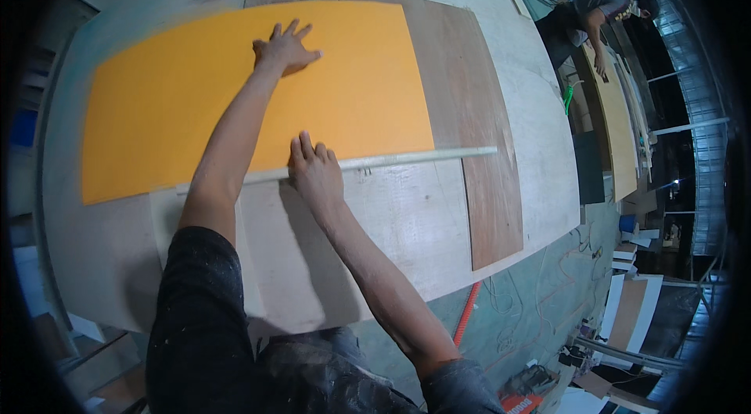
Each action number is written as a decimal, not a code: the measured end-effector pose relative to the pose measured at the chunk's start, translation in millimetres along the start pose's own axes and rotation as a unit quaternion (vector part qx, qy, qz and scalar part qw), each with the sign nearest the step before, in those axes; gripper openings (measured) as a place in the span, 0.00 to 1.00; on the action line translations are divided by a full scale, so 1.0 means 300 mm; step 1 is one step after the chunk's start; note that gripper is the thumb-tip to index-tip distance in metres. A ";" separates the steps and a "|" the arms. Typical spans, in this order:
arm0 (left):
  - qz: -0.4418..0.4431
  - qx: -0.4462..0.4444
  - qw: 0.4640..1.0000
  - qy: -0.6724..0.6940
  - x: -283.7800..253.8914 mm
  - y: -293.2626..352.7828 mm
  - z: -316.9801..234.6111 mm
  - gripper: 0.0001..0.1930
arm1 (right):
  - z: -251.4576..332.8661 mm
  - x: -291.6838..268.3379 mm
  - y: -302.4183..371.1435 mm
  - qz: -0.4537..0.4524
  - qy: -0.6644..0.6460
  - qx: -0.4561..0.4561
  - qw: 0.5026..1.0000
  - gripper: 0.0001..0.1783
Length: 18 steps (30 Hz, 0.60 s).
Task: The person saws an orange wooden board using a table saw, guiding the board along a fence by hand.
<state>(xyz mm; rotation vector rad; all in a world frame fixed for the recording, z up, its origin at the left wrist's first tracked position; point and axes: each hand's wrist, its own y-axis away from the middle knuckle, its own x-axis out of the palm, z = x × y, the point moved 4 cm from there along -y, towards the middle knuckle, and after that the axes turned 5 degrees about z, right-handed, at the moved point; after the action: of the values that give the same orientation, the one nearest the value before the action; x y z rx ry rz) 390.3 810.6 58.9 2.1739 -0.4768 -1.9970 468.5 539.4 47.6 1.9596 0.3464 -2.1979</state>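
One left hand (287, 50) splayed, empty, on one yellow sheet (180, 105), one right hand (318, 173) across one pale strip (422, 156), clasp unclear, whitish worktable (540, 148), greenish workshop floor (512, 297)

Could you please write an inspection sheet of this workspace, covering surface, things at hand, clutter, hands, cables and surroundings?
Surface: pale table, largely covered.
Things at hand: yellow sheet, flat; pale strip along its near edge.
Clutter: brown board on the table, the strip's right end over it.
Hands: left hand spread on the sheet; right hand on the strip, grip unclear.
Cables: red hose beside the table; thin lines on the floor, possibly cables.
Surroundings: co-worker at right, leaning over boards.
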 end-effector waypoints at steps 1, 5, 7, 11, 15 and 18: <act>-0.003 -0.002 1.000 0.001 0.018 0.077 -0.006 0.47 | 0.019 0.004 0.073 0.015 0.000 0.003 1.000 0.37; 0.008 0.016 1.000 0.012 0.136 0.422 -0.058 0.47 | 0.093 -0.017 0.429 0.034 -0.029 -0.001 0.999 0.33; 0.020 0.017 1.000 0.015 0.197 0.608 -0.095 0.46 | 0.125 -0.051 0.628 0.045 -0.047 -0.011 0.998 0.34; 0.047 0.030 0.998 0.016 0.274 0.974 -0.184 0.47 | 0.185 -0.088 1.002 0.088 -0.086 -0.001 0.992 0.37; 0.063 0.036 0.997 0.011 0.382 1.318 -0.212 0.47 | 0.273 -0.120 1.334 0.170 -0.138 0.009 0.976 0.42; 0.077 0.041 0.996 0.020 0.421 1.487 -0.256 0.47 | 0.295 -0.190 1.499 0.177 -0.160 0.003 0.971 0.39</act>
<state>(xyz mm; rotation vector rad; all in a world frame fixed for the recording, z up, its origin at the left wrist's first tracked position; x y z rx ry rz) 416.2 342.5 91.3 2.1476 -0.7089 -1.8807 518.5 82.1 88.5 1.4886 -0.0542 -2.2162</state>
